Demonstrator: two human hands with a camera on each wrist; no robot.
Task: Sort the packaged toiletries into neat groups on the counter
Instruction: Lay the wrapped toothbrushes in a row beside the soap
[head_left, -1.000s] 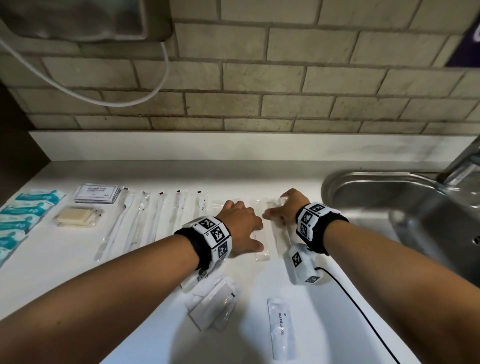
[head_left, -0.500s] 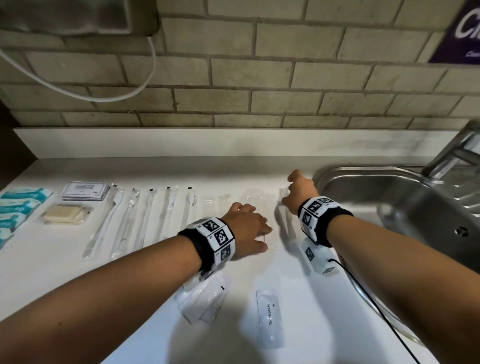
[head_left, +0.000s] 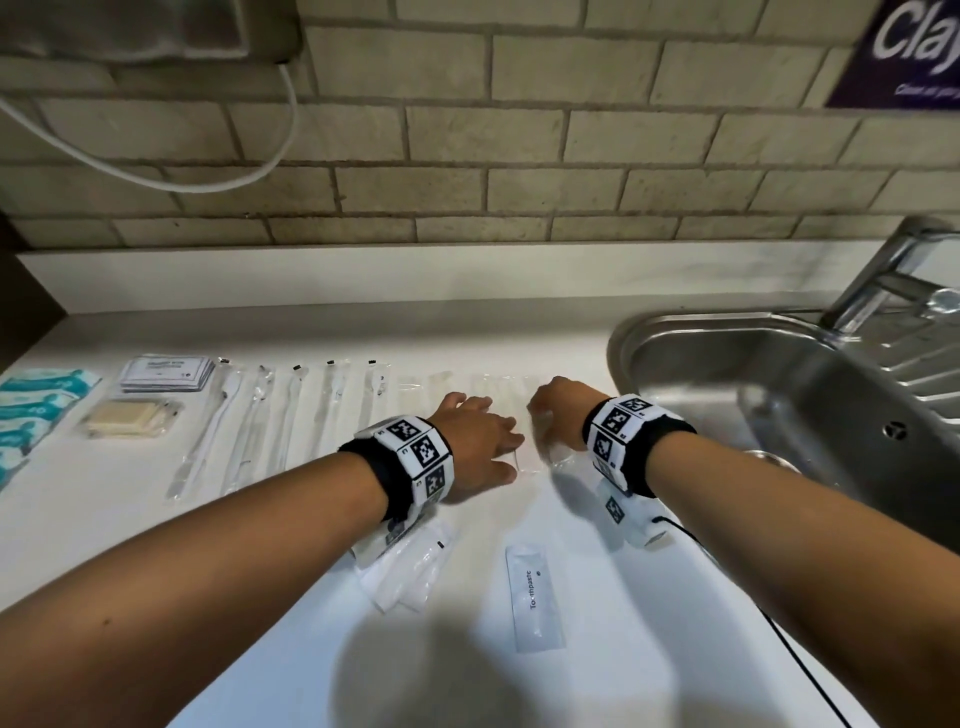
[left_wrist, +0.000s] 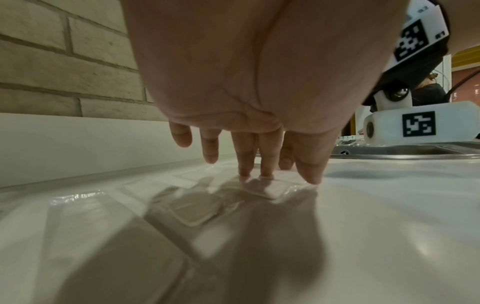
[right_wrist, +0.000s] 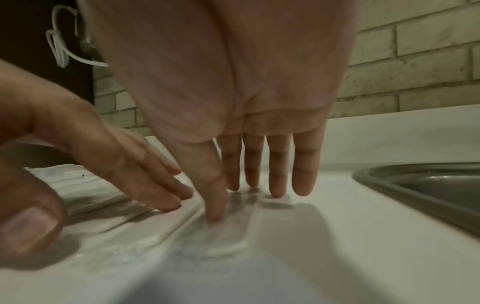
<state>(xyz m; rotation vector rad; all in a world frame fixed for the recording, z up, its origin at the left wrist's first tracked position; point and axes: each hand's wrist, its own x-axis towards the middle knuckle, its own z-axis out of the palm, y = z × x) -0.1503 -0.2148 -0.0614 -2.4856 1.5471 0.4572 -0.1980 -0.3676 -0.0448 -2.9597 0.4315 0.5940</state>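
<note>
Clear-wrapped toothbrushes (head_left: 228, 421) lie side by side in a row on the white table (head_left: 104, 519), teal sachets (head_left: 31, 410) far left, a flat white toothpaste sachet (head_left: 534, 597) nearest, and transparent flat packets (left_wrist: 262, 188) next to the row.

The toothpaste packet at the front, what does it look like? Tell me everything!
The toothpaste packet is a small, flat, white rectangular sachet that looks like thin plastic or foil, with the word "Toothpaste" printed in dark letters along its length. It appears sealed. It lies flat on the white counter, lengthwise, pointing away from the person, apart from the sorted rows. Nothing touches it: both hands are busy farther back, and a loose pile of white packets lies to its left.
</note>
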